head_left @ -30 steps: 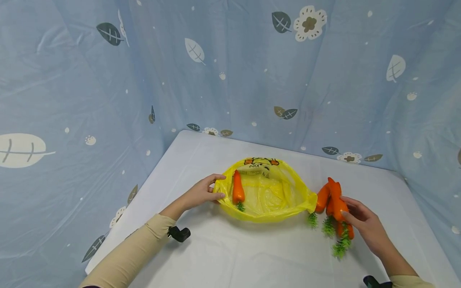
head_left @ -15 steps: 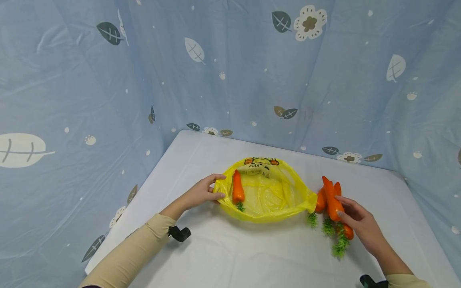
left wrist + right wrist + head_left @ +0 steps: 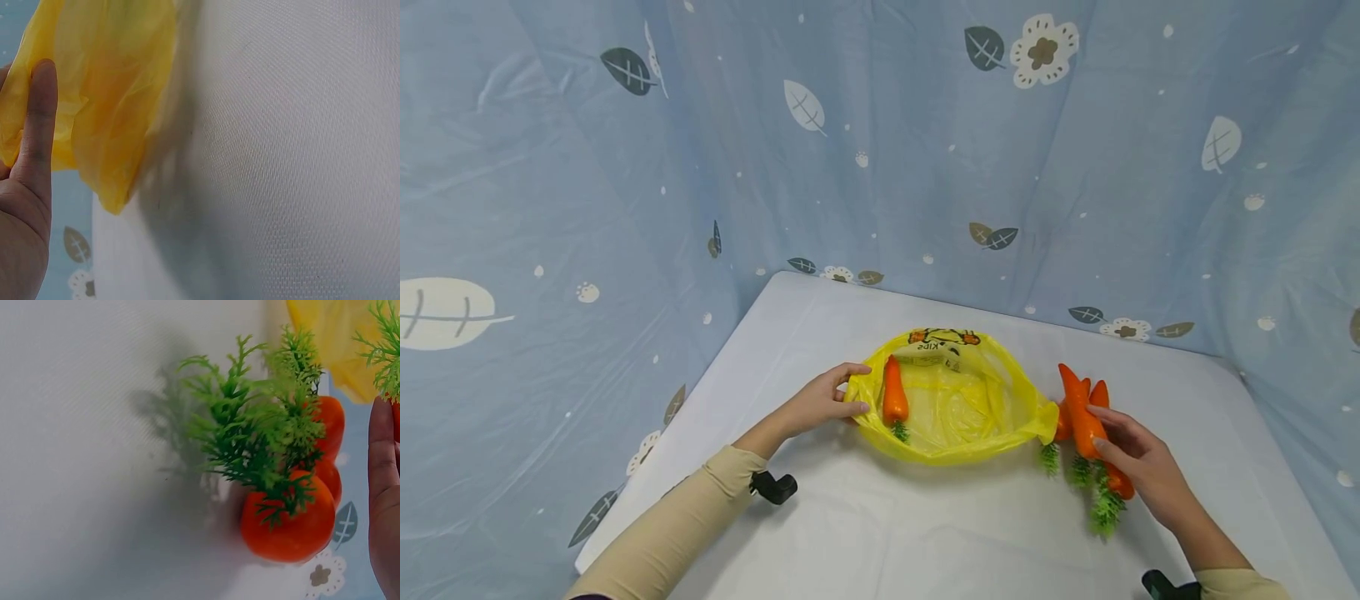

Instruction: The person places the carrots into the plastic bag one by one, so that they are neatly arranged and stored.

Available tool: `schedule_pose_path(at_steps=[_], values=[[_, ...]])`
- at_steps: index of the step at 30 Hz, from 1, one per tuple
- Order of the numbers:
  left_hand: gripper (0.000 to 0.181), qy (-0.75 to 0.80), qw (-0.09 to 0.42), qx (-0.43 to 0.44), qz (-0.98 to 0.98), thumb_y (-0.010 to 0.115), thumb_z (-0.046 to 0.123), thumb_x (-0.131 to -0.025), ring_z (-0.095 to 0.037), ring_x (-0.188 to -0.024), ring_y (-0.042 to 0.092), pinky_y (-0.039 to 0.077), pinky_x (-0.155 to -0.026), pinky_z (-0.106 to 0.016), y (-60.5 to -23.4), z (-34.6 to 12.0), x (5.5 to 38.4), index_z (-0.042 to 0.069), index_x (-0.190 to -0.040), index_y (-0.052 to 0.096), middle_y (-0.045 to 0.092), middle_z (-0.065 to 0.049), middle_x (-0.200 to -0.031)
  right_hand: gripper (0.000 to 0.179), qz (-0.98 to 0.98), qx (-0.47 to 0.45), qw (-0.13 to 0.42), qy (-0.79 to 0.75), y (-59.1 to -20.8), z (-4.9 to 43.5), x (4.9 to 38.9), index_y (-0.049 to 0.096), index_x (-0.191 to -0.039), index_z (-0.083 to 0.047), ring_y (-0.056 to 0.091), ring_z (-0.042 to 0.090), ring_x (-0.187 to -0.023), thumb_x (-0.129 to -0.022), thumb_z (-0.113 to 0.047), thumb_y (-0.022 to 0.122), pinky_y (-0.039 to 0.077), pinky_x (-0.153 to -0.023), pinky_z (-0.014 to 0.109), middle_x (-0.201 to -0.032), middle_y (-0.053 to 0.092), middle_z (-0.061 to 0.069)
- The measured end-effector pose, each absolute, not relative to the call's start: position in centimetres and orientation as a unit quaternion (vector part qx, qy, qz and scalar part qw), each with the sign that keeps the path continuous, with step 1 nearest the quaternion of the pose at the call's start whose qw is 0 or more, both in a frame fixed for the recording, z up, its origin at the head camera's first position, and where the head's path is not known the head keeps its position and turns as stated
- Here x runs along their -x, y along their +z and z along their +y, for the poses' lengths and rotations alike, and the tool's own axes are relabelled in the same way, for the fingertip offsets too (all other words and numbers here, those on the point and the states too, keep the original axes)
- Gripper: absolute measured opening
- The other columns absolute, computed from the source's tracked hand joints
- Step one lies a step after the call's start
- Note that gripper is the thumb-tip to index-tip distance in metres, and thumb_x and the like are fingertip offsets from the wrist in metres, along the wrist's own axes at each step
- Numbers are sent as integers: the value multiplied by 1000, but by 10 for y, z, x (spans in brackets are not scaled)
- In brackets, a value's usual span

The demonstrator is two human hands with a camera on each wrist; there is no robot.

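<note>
A yellow plastic bag (image 3: 955, 450) lies with its mouth spread wide in the middle of the table. My left hand (image 3: 823, 400) pinches the bag's left rim, the thumb in front of the film in the left wrist view. One orange toy carrot (image 3: 895, 392) with a green tuft rests inside the bag at the left. To the right of the bag my right hand (image 3: 1138, 458) holds another toy carrot (image 3: 1081, 417) by its thick end, raised over the others. Several more toy carrots (image 3: 287, 519) lie beneath it, their green leaves (image 3: 250, 431) pointing towards me.
The white table (image 3: 925, 533) has its back edge against a blue curtain (image 3: 880, 167) printed with leaves and flowers. A black wrist mount (image 3: 772, 487) sits on the left forearm, and another (image 3: 1168, 585) is by the right sleeve.
My right hand has lifted a carrot off the pile and moved it a little left, towards the bag. The left hand and the bag have stayed in place.
</note>
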State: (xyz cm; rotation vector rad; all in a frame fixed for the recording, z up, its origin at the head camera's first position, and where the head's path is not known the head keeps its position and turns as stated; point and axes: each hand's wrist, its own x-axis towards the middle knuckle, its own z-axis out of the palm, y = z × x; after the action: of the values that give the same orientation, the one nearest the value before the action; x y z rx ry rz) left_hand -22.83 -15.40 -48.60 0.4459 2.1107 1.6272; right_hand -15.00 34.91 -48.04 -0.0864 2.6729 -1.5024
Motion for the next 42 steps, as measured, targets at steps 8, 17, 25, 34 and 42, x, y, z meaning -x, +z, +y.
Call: schedule_pose_path(at_steps=[8,17,25,34,42], values=[[70,587,217,-164,762,76,19,-93,-24,-93,72,62,-80,-37,-485,-155,228,7,-152,40,42,-20,-151,52,870,48,30,-490,-474,343,151,47,-151,-9,51,-12,-110,-105,-29,59,50,-85,11,-137,50,-8],[71,586,217,-165,763,75,17,-94,-24,-91,72,62,-80,-37,-483,-155,227,6,-153,39,42,-20,-151,47,850,82,30,-519,-467,333,150,48,-149,-6,56,-6,-109,-105,-20,59,56,-84,18,-129,53,-21],[70,580,216,-163,769,75,18,-94,-23,-88,72,62,-79,-36,-480,-153,224,4,-153,39,46,-21,-147,46,852,92,27,-514,-464,329,152,49,-148,-7,59,-1,-107,-105,-18,59,59,-80,27,-126,56,-20],[69,580,217,-162,769,75,17,-94,-23,-90,72,62,-80,-36,-481,-152,225,6,-152,40,42,-19,-152,45,844,115,23,-524,-458,320,155,49,-148,-6,58,-4,-111,-105,-16,59,55,-86,17,-131,54,-18],[69,582,220,-164,766,75,18,-94,-23,-92,72,62,-80,-36,-481,-152,225,6,-152,40,40,-19,-154,45,830,133,24,-540,-454,308,159,50,-147,-3,59,-1,-111,-104,-11,59,55,-86,18,-132,56,-15]])
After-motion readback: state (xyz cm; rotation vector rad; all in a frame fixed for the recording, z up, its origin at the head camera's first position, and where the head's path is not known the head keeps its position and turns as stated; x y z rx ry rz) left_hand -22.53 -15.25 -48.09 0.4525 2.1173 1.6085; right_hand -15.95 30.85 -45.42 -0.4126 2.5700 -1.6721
